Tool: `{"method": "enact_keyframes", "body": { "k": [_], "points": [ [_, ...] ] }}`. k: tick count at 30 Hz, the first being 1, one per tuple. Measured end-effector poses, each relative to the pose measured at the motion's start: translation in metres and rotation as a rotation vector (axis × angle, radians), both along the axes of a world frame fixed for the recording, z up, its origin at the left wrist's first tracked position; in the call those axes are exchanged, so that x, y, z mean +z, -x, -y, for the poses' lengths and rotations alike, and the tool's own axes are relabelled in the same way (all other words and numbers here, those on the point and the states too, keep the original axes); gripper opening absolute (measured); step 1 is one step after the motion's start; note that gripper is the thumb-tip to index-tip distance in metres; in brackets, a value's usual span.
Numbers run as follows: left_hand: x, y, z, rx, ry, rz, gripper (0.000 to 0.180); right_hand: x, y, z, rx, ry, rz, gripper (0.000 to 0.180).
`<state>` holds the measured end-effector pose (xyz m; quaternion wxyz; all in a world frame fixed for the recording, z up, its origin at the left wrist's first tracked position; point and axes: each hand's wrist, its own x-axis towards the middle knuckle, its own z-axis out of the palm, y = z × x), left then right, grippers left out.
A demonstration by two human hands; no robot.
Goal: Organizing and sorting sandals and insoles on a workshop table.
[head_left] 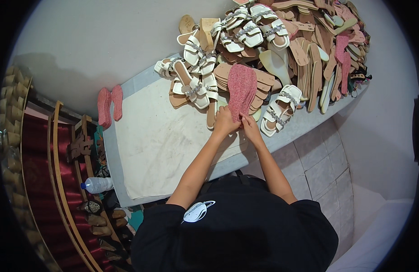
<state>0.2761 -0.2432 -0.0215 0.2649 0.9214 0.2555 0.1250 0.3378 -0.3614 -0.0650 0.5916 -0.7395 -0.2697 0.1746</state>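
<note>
Both hands [239, 123] pinched shut on one speckled pink, fabric-textured insole [241, 88] over tan soles [263, 84].

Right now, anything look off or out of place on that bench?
Nothing damaged or spilled. The sandals and soles are heaped loosely at the far end, some near the bench edge. Two pink insoles lie apart at the left corner. A water bottle lies on its side below. Both hands hold a pink insole.
</note>
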Motion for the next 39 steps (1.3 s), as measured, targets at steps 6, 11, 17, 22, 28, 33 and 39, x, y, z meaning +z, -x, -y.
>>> {"method": "enact_keyframes", "body": {
  "k": [6, 11, 17, 22, 28, 33, 39],
  "points": [
    [0.003, -0.001, -0.005, 0.024, 0.033, 0.133, 0.053, -0.027, -0.013, 0.002, -0.053, -0.006, -0.103, 0.032],
    [-0.006, 0.001, -0.018, -0.018, 0.124, 0.109, 0.046, -0.011, -0.01, 0.001, 0.011, -0.07, -0.365, 0.028],
    [-0.008, -0.001, 0.012, -0.069, 0.062, 0.262, 0.056, 0.009, 0.005, -0.005, -0.141, -0.154, 0.191, 0.035],
    [-0.011, 0.003, 0.011, -0.077, 0.114, 0.22, 0.051, 0.018, 0.001, -0.007, -0.003, -0.203, -0.222, 0.036],
    [-0.016, 0.01, 0.003, -0.11, 0.183, 0.41, 0.042, -0.001, -0.005, -0.006, 0.003, -0.235, -0.334, 0.039],
    [-0.014, 0.029, -0.018, 0.011, 0.701, 0.453, 0.037, 0.032, 0.014, -0.013, -0.016, -0.345, -0.62, 0.04],
    [0.012, 0.076, -0.043, 0.062, 1.252, 0.524, 0.033, 0.06, 0.048, -0.034, 0.143, -0.339, -0.624, 0.041]
  ]
}}
